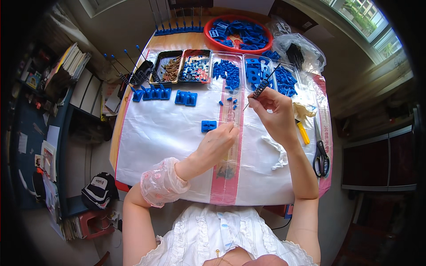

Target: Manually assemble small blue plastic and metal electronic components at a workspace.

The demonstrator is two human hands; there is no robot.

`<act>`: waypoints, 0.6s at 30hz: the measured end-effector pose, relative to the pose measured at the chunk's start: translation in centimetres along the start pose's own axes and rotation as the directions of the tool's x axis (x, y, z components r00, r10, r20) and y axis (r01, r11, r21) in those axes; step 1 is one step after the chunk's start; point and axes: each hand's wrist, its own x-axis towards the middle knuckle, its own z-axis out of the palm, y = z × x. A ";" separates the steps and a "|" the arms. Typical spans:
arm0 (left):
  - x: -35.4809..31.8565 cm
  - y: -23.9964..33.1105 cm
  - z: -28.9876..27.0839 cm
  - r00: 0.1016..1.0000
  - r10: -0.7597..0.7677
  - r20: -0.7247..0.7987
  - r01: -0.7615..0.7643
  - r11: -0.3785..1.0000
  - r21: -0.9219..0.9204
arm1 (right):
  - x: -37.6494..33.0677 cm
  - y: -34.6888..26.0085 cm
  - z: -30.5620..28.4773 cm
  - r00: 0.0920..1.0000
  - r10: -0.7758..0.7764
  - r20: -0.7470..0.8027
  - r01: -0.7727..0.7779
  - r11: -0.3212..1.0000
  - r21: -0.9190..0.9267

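My right hand (pixel 276 110) pinches a thin metal rod with a dark coil spring (pixel 262 85) on it, tilted over the middle of the table. Lower and to the left, my left hand (pixel 217 142) is closed, its fingertips pressed together; anything between them is too small to make out. Just beside its knuckles lies a blue plastic block (pixel 208 126). Several small blue plastic pieces (pixel 229 99) are scattered on the sheet between the hands and the trays. A pair of blue blocks (pixel 186 98) and a row of blue clip-like parts (pixel 155 92) stand farther left.
Trays of brown screws (pixel 171 67), small nuts (pixel 195 66) and blue parts (pixel 227 72) line the back. Behind them are a red basin (pixel 207 32) of blue pieces and a rack of upright rods (pixel 179 30). Black-handled scissors (pixel 321 160) and a yellow-handled tool (pixel 303 133) lie right.
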 end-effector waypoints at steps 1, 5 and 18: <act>-0.1 0.1 0.1 0.999 -0.040 0.002 0.040 0.992 -0.121 | -0.1 -0.1 -0.1 1.000 0.004 -0.008 -0.004 1.000 -0.004; 0.0 1.0 -2.0 0.929 -0.260 0.263 0.367 0.730 -0.576 | -0.1 -0.3 -0.8 1.000 -0.003 -0.020 0.003 1.000 -0.024; -0.7 -1.1 -1.7 0.879 -0.375 0.294 0.391 0.216 -0.895 | -1.0 -2.2 -0.6 0.999 -0.024 -0.029 0.025 0.999 0.031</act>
